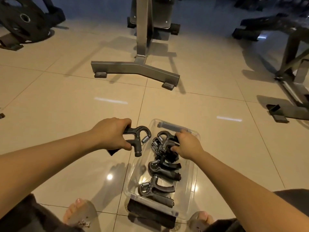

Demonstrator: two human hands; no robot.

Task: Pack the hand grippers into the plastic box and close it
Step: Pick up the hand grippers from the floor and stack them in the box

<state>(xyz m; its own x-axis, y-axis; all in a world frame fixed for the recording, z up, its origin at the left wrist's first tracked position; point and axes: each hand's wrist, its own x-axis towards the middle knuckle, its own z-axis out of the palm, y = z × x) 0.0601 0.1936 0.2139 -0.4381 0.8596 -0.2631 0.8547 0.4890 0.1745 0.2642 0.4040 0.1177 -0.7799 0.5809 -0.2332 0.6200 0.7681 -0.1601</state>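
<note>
A clear plastic box (190,185) lies on the tiled floor between my feet, with dark latches at its near and far ends. Inside it lie several black hand grippers with metal springs (158,171). My left hand (112,136) is closed around the handles of one black hand gripper (138,139), held just left of the box's far end above the floor. My right hand (189,144) reaches into the far part of the box and grips another hand gripper (164,141) on top of the pile. No lid can be made out.
A grey metal bench base (135,71) stands on the floor ahead. A black weight plate (23,19) leans at the far left. More metal equipment frames (294,77) stand at the right. My feet (80,213) flank the box's near end.
</note>
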